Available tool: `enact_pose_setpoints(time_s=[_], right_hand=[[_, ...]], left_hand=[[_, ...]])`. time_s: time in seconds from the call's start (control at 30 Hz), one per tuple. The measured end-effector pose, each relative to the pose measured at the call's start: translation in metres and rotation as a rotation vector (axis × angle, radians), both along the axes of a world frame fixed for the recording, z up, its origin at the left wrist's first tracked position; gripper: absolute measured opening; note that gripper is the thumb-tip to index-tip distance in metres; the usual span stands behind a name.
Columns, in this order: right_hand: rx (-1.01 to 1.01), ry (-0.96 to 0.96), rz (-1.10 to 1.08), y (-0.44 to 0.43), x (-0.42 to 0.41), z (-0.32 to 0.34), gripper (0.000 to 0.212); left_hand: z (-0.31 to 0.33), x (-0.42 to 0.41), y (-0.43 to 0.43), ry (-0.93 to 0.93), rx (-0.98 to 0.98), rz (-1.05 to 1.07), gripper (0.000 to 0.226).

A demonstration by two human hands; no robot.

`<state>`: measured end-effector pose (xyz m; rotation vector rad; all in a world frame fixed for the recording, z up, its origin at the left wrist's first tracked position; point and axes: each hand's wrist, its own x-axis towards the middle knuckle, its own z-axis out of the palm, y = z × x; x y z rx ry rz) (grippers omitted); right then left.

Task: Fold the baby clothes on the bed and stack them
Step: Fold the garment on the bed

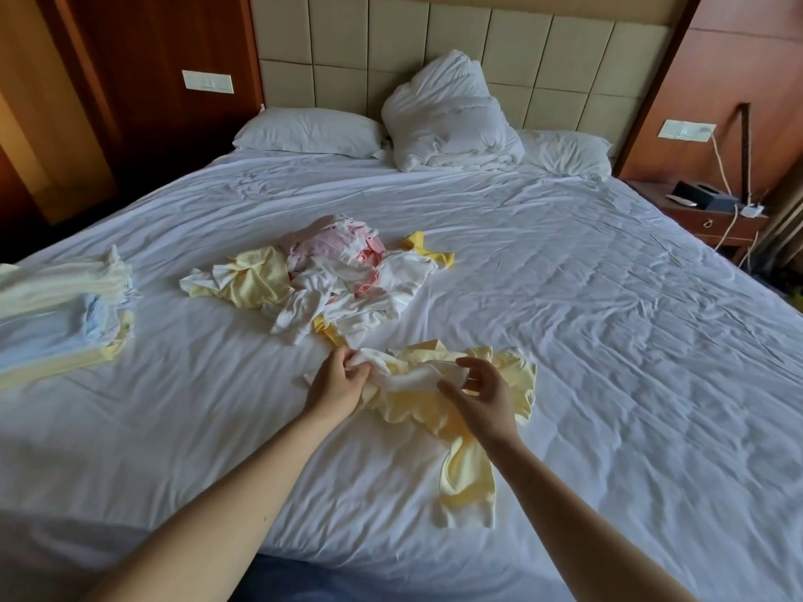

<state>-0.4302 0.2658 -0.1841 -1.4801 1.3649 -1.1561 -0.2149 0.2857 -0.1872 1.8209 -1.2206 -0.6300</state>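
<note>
- We have our left hand and right hand on the pale yellow knit baby garment with a white band. It lies crumpled on the white bed sheet directly in front of us, nearer than any other clothing.
- The white band runs crosswise, left to right, and spans the gap between our hands. The left hand pinches its left end in curled fingers. The right hand's thumb and bent fingers close on its right end.
- A long yellow limb of the garment trails from beneath the right hand toward us. The garment's long axis therefore runs far-to-near, square to the band, and the right hand is the nearer one to that trailing part.
- We judge that flattening it calls for drawing the band ends apart and then smoothing along that near-pointing length.
- The fabric looks thin and soft, bunched into ruffled folds. We cannot tell whether it is a top or trousers.
- The loose heap of white, pink and yellow baby clothes sits just beyond the hands. The folded stack of pale yellow, blue and white clothes lies well apart at the far left, on the left hand's side.
</note>
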Motion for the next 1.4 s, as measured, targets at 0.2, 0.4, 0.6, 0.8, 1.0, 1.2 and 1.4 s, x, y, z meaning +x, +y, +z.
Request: enact_pose_setpoints(time_s=[0.2,0.4,0.6,0.8,1.0,1.2,1.4], right_hand=[[-0.07,0.484,0.017,-0.014,0.011,-0.01,0.061],[-0.108,0.595,0.045,-0.021,0.011,0.01,0.03],[-0.12,0.664,0.127,-0.036,-0.013,0.052,0.024],[-0.068,0.289,0.196,-0.047,-0.029,0.127,0.022],[-0.066,0.322,0.239,-0.047,-0.047,0.191,0.017],[-0.185,0.424,0.173,-0.047,-0.065,0.247,0.021],[-0.164,0.314,0.107,-0.035,-0.08,0.304,0.013]], left_hand=[[0.0,-0.011,-0.012,0.048,0.019,0.038,0.027],[0.012,-0.008,-0.017,0.129,-0.036,0.053,0.02],[0.035,0.001,-0.024,0.208,-0.122,-0.013,0.029],[0.084,0.013,-0.03,0.211,-0.171,-0.243,0.063],[0.131,0.015,-0.03,0.241,-0.284,-0.34,0.044],[0.204,0.006,-0.033,-0.02,-0.405,-0.327,0.045],[0.275,-0.003,-0.031,-0.334,-0.466,-0.25,0.025]])
